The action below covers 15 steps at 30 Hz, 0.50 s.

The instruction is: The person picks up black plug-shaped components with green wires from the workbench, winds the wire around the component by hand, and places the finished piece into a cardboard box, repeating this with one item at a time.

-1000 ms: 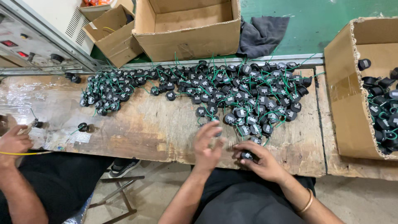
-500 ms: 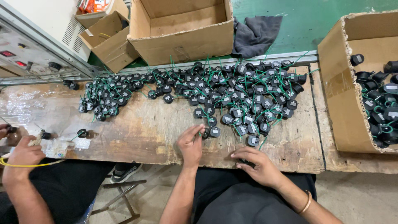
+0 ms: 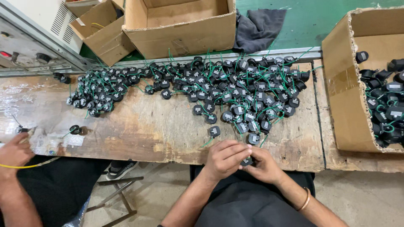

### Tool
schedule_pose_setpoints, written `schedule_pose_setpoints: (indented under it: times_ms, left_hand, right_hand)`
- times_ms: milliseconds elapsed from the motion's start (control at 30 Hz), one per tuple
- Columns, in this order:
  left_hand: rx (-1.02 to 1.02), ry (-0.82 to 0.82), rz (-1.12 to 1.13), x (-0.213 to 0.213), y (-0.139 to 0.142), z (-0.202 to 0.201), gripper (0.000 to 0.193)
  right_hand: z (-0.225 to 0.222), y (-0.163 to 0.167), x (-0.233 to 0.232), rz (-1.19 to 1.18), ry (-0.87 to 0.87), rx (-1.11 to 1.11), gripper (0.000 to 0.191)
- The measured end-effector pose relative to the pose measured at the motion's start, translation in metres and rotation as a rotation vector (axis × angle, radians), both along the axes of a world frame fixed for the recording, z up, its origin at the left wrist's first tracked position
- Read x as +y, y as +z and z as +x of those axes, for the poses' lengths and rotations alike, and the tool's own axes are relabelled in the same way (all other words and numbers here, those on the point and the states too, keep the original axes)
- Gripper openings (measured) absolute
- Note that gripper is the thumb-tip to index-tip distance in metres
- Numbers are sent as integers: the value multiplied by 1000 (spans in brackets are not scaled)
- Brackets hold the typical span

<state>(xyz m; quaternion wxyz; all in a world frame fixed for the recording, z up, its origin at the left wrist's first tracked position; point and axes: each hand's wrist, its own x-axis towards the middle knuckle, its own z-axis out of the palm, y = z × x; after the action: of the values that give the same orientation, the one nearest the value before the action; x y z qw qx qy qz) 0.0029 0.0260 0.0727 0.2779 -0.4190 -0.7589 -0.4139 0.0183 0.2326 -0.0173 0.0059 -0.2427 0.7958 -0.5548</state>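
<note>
Black coil [image 3: 247, 161] now sits pinched between both hands, left hand [image 3: 225, 157] and right hand [image 3: 263, 164], at the counter [image 3: 147, 130] edge, lower centre, the left having drawn back from the pile [image 3: 248, 92].

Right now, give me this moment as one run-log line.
left hand: grip on small black part | right hand: same part | pile of black parts: on wooden bench | co-worker's hand: far left

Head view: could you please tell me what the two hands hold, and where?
Both hands, left hand and right hand, pinch one small black round part at its edges.
</note>
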Motion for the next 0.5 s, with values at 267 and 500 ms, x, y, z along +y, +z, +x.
schedule_pose_setpoints:
  times_ms: [267, 500]
  left_hand:
    - [-306, -15, 124, -9, -18, 4, 26]
    - [-653, 21, 377, 4, -39, 10, 28]
  right_hand:
    - [-3, 5, -6, -26, -99, 71, 39]
    - [4, 22, -14, -74, -14, 89, 30]
